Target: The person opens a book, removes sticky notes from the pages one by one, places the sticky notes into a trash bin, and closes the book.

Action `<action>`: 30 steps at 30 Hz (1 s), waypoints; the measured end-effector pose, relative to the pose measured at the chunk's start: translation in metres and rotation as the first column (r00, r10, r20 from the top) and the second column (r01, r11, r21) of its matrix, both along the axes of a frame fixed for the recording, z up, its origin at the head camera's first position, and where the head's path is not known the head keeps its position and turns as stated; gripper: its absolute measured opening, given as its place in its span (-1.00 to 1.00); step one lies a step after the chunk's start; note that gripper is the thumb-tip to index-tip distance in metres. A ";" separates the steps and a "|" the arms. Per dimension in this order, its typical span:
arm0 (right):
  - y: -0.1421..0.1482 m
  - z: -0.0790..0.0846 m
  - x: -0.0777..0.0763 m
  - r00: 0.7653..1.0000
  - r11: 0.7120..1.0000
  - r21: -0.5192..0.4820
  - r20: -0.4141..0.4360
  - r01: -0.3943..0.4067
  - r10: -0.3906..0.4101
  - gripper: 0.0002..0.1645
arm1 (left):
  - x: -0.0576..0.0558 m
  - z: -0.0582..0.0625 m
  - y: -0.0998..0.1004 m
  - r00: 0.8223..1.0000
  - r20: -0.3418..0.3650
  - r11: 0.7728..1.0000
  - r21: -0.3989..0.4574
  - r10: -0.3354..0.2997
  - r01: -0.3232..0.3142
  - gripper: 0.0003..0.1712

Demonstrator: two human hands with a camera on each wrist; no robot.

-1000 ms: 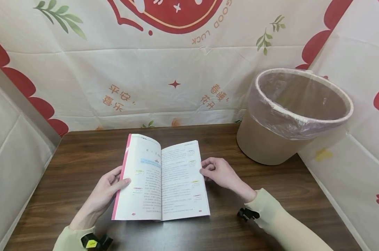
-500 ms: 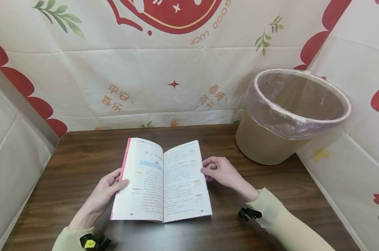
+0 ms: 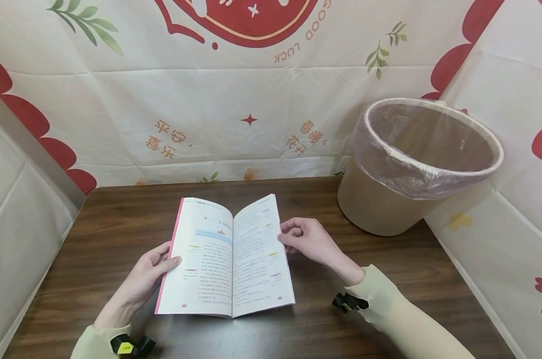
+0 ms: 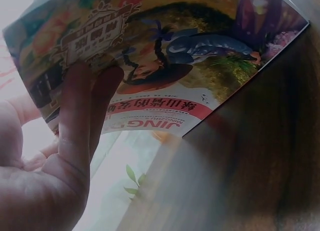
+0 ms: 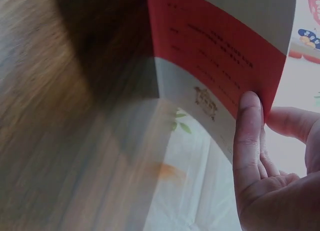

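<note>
An open paperback book [image 3: 208,269] stands tilted above the brown table, its printed pages facing up. My left hand [image 3: 147,271] grips the book's left edge, thumb on the page and fingers behind the cover. In the left wrist view those fingers lie against the illustrated front cover [image 4: 220,56]. At the right edge, my right hand [image 3: 313,242] pinches the book between thumb and fingers. The right wrist view shows its fingers on the red and white back cover [image 5: 215,46].
A beige waste bin [image 3: 378,204] lined with a clear plastic bag stands at the table's back right. The wooden table [image 3: 118,214] meets a printed cloth backdrop [image 3: 235,89] at the rear. More cloth hangs on both sides.
The right half of the book has swung up and inward, and my right hand has moved slightly left and up with it. My left hand has shifted a little left, keeping its grip.
</note>
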State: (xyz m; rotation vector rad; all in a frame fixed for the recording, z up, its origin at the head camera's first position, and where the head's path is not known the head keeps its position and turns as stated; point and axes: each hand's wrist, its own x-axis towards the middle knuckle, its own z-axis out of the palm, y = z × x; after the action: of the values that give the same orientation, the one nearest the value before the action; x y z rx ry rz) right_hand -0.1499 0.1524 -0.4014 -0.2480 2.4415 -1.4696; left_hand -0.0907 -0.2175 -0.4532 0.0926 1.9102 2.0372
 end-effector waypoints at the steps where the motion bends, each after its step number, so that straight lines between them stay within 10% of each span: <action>1: -0.002 0.001 0.000 1.000 1.000 -0.010 -0.002 -0.004 0.004 -0.67 | 0.000 0.000 0.000 1.000 0.002 1.000 0.002 -0.001 0.001 -0.30; 30: -0.061 0.026 0.000 0.993 0.993 -0.090 -0.090 -0.081 0.073 -0.39 | 0.001 -0.003 -0.006 0.998 -0.061 0.998 0.063 -0.026 0.030 -0.58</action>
State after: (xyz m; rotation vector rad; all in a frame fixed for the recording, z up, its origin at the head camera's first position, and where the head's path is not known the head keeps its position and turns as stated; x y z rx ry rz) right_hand -0.1501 0.0915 -0.3753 -0.4294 2.4031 -1.5721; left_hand -0.0898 -0.2236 -0.4559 0.1975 1.8686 2.0990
